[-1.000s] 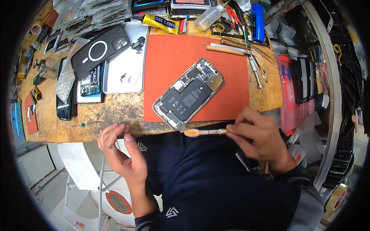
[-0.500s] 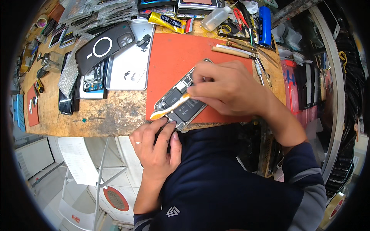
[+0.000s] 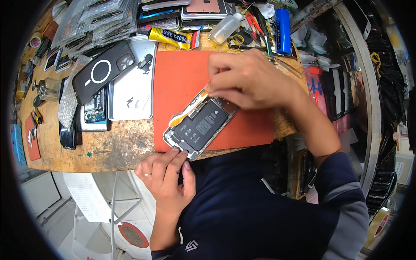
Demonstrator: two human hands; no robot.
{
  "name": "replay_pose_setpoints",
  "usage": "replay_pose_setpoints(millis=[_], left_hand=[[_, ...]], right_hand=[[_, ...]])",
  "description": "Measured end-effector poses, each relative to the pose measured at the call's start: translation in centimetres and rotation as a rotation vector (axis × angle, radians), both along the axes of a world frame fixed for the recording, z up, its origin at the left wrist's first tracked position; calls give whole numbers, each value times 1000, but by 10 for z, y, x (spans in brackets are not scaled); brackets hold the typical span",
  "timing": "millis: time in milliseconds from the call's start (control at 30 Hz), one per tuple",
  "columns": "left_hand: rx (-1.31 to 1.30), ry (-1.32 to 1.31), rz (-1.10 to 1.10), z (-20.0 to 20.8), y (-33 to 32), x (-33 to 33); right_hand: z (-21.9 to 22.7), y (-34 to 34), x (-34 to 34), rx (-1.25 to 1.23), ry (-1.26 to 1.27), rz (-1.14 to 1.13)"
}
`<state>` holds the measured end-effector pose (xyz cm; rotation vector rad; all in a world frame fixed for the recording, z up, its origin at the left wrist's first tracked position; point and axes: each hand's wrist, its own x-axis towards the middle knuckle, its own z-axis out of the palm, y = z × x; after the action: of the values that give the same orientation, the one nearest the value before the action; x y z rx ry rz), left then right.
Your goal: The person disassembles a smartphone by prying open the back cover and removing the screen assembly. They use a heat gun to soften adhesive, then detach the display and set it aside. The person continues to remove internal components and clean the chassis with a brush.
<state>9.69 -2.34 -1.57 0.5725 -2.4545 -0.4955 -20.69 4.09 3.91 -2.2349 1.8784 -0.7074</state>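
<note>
An opened phone (image 3: 203,125) lies aslant on the orange mat (image 3: 182,69), its black battery and inner boards bare. My left hand (image 3: 169,173) grips its near end, with the fingertips on the frame and the thumb by the edge. Over the phone's far end, my right hand (image 3: 249,80) pinches a white and orange toothbrush (image 3: 186,112). The brush's thick handle end slants down along the phone's left long edge. Under my right fingers its bristle end is hidden.
Left of the mat, a white tray (image 3: 130,97) holds small dark parts. A black phone case (image 3: 104,71) overlaps it, above another opened phone (image 3: 95,106). Behind the mat are a yellow glue tube (image 3: 173,38), a clear bottle (image 3: 226,28), red-handled pliers (image 3: 255,24) and a blue cylinder (image 3: 283,32).
The toothbrush has shifted from across the battery to the phone's left long edge, as my right hand moved up. My left hand still holds the near end. The whole view has shifted slightly.
</note>
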Motion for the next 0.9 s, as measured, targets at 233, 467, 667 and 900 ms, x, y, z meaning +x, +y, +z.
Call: replay_pose_setpoints(millis=[233, 467, 667, 900], left_hand=[[1, -8, -21, 0, -4, -4], [14, -9, 8, 1, 1, -3], [29, -3, 15, 0, 2, -2], [-12, -43, -10, 10, -5, -9]], right_hand=[[-14, -14, 13, -20, 6, 89], [5, -7, -17, 44, 110, 56], [34, 32, -76, 30, 257, -217], [15, 43, -71, 15, 102, -269]])
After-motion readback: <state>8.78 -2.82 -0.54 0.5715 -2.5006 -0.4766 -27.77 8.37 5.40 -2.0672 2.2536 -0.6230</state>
